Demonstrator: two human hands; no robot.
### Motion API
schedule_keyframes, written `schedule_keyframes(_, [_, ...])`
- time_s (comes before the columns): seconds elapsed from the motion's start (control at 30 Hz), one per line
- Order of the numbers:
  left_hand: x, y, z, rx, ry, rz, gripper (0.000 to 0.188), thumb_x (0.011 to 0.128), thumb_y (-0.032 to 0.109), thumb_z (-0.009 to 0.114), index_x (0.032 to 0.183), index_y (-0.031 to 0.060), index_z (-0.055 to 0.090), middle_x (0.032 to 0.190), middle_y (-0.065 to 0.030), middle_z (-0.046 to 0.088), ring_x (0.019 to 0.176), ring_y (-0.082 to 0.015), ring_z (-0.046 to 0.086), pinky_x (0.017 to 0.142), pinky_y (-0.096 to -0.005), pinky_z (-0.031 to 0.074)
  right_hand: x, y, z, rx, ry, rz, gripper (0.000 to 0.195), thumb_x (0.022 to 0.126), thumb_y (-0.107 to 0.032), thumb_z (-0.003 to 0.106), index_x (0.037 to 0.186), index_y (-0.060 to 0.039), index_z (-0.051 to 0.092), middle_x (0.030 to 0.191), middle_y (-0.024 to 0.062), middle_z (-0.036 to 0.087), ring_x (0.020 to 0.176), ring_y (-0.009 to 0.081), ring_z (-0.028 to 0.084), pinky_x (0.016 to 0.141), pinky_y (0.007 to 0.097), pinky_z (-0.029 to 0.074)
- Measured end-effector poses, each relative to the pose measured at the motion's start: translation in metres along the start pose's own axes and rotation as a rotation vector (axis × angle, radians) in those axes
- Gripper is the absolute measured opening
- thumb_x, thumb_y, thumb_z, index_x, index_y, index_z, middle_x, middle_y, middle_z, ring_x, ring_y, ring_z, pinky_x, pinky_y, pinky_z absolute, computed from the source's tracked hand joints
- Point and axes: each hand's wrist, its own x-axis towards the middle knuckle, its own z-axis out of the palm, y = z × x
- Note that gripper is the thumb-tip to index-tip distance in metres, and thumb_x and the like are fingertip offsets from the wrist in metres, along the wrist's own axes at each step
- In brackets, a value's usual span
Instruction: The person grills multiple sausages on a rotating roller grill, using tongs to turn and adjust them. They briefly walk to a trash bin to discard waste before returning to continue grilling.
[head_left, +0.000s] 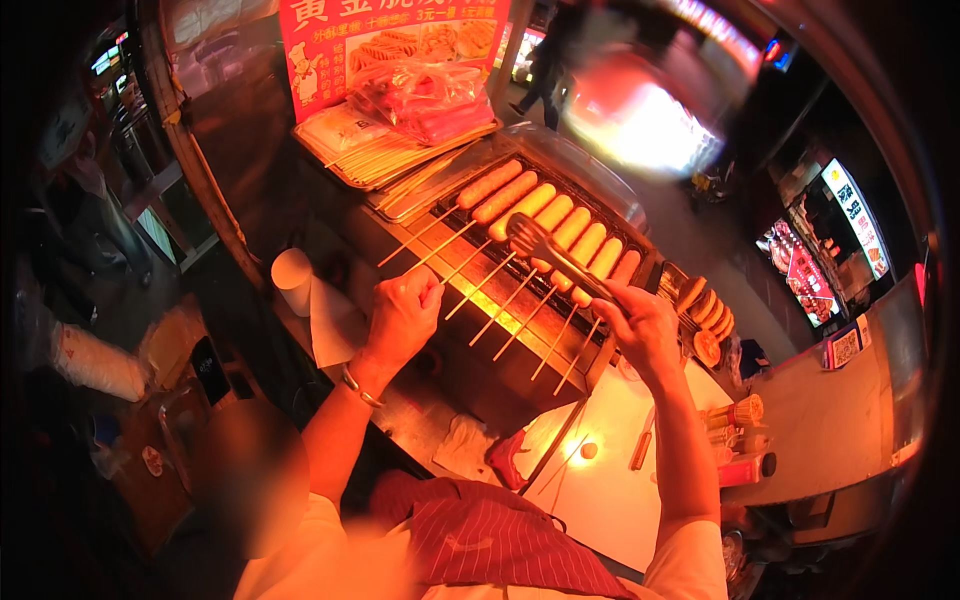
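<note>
Several skewered sausages (571, 229), some reddish and some pale yellow, lie side by side on a grill (480, 281), their wooden sticks pointing towards me. My right hand (641, 319) grips metal tongs (566, 262), whose tips rest over the middle pale sausages. My left hand (409, 304) is closed at the grill's near edge, around the end of a wooden skewer (442, 249) that bears a reddish sausage. A metal bangle circles my left wrist.
Behind the grill, a tray (405, 176) holds wooden skewers and plastic bags under a printed sign (300, 97). Round browned food pieces (705, 307) stand at the grill's right. A paper roll (292, 271) is at left. The white worktop (600, 510) carries a knife-like tool (643, 442); bottles lie farther right.
</note>
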Motion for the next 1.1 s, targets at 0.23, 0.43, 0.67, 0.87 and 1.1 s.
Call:
schedule_keyframes(0.23, [0.0,0.01,-0.007,-0.063,-0.052,-0.108,0.013,0.083,0.005,0.063,0.073,-0.0007,0.056,0.064,-0.0183,0.058,0.06,-0.0357,0.061,0.053,-0.039,0.046,0.03,0.002,0.034,-0.053,0.03,-0.079,0.02,0.087,-0.032,0.066,0.084,-0.0115,0.069,0.064,0.0133,0.059,0.06,0.0319,0.058,0.055,0.0407,0.043])
schedule_keyframes(0.43, [-0.004,0.003,-0.008,-0.126,-0.047,-0.097,0.013,0.082,0.002,0.063,0.073,-0.0015,0.055,0.062,-0.0179,0.056,0.056,-0.0322,0.06,0.05,-0.0366,0.044,0.028,0.0,0.033,0.007,-0.024,0.017,0.026,0.088,-0.032,0.066,0.077,-0.0094,0.065,0.057,0.0127,0.051,0.053,0.029,0.05,0.052,0.0383,0.039])
schedule_keyframes(0.67, [-0.02,0.007,-0.049,-0.124,-0.082,-0.183,0.014,0.084,0.003,0.063,0.073,-0.002,0.056,0.057,-0.0138,0.055,0.048,-0.0198,0.056,0.048,-0.0307,0.041,0.031,0.006,0.031,0.008,-0.043,0.002,0.018,0.086,-0.03,0.066,0.091,-0.0132,0.071,0.062,0.0126,0.058,0.058,0.0303,0.057,0.055,0.0388,0.042])
schedule_keyframes(0.87, [0.002,0.009,-0.082,-0.015,0.07,-0.239,0.013,0.084,0.006,0.065,0.074,0.0006,0.059,0.055,-0.0091,0.057,0.049,-0.0158,0.057,0.047,-0.0294,0.041,0.021,-0.011,0.013,0.19,-0.03,0.127,0.022,0.083,-0.018,0.069,0.103,-0.0086,0.07,0.075,0.0127,0.067,0.064,0.0197,0.064,0.061,0.0312,0.047])
schedule_keyframes(1.1, [0.073,-0.048,-0.037,0.373,0.179,0.017,0.016,0.083,0.016,0.065,0.071,0.005,0.062,0.068,-0.0167,0.063,0.065,-0.0367,0.063,0.055,-0.0428,0.049,-0.004,-0.003,0.011,0.155,0.052,0.044,0.026,0.081,-0.02,0.072,0.104,-0.007,0.07,0.08,0.0117,0.068,0.067,0.0216,0.063,0.062,0.0313,0.047])
